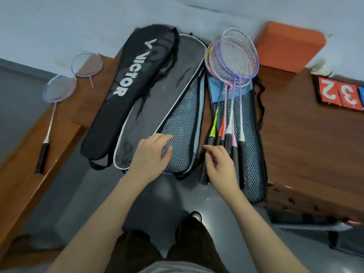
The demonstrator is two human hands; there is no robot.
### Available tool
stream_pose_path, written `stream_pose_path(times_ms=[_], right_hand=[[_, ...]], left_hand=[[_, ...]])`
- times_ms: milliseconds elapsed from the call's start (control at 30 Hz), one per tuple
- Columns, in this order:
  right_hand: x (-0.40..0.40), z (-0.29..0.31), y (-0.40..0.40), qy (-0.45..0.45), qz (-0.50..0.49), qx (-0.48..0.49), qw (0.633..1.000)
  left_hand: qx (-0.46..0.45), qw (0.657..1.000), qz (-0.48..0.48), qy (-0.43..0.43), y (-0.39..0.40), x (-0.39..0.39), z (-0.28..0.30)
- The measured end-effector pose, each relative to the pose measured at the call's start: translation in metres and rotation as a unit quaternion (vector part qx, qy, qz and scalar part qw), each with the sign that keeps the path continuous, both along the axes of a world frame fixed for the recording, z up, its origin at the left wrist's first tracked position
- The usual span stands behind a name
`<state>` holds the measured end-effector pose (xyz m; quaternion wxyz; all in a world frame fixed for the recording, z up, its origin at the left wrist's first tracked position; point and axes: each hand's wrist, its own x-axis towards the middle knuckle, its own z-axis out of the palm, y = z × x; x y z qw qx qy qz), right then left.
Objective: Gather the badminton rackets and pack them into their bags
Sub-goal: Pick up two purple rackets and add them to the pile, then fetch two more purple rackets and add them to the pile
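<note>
The left hand [151, 152] lies flat, fingers straight and spread, pressing on the mesh bag [181, 123] near its narrow end. The right hand [220, 166] sits just beside it with fingers loosely curled over the black handles of the rackets [234, 75]; whether its grip has closed on a handle I cannot tell.

That bundle of several rackets rests on a second mesh bag [254, 168], handles toward the right hand, heads fanned out at the far end. Beyond the left hand's fingertips lie a grey bag [157, 91] and, further to its outer side, a black bag [130, 75]. Well apart on that same side, on the tabletop [295, 125], lies a purple racket [53, 107], with another head [86, 65] just past it.

Rackets of this kind are probably light, with stiff thin shafts and strings that could snag on mesh. The wrapped handles look the best place to take hold, being tacky and thick; gripping several at once may let them scissor apart. The bags seem soft and floppy, so one hand would likely need to hold an opening while the other slides the heads in first.
</note>
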<state>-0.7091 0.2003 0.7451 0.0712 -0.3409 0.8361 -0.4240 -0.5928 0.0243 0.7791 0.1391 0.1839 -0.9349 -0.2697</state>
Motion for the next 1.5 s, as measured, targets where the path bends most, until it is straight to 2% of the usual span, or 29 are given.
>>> stream_pose_path(times_ms=[167,267,333,467,567,667,800,967,1100,1233,1400,1500], right_hand=[[0.088,-0.012,-0.071,-0.015,0.072,0.046,0.996],[0.152,-0.034,-0.114,-0.080,0.076,0.065,0.992],[0.194,-0.051,-0.140,-0.143,0.071,0.084,0.984],[0.253,-0.082,-0.192,-0.243,0.055,0.189,0.950],[0.275,-0.095,-0.225,-0.268,0.057,0.257,0.927],[0.288,-0.099,-0.254,-0.261,0.092,0.305,0.911],[0.298,-0.110,-0.295,-0.265,0.110,0.348,0.892],[0.297,-0.116,-0.378,-0.273,0.142,0.313,0.899],[0.285,-0.116,-0.450,-0.294,0.144,0.277,0.903],[0.260,-0.118,-0.512,-0.290,0.120,0.240,0.919],[0.218,-0.138,-0.576,-0.225,0.093,0.232,0.942],[0.198,-0.157,-0.606,-0.147,0.124,0.252,0.948]], left_hand=[[0.095,0.991,0.092,-0.023,-0.065,0.120,-0.035],[0.154,0.975,0.152,-0.054,-0.106,0.200,-0.060],[0.200,0.956,0.190,-0.101,-0.131,0.251,-0.075],[0.261,0.906,0.264,-0.204,-0.174,0.337,-0.104],[0.290,0.869,0.297,-0.270,-0.201,0.387,-0.124],[0.311,0.839,0.329,-0.302,-0.224,0.420,-0.136],[0.343,0.811,0.369,-0.297,-0.255,0.432,-0.143],[0.357,0.795,0.399,-0.285,-0.314,0.423,-0.145],[0.336,0.805,0.415,-0.259,-0.370,0.399,-0.136],[0.285,0.844,0.395,-0.224,-0.427,0.359,-0.133],[0.249,0.888,0.322,-0.215,-0.494,0.300,-0.162],[0.226,0.895,0.277,-0.267,-0.529,0.266,-0.199]])
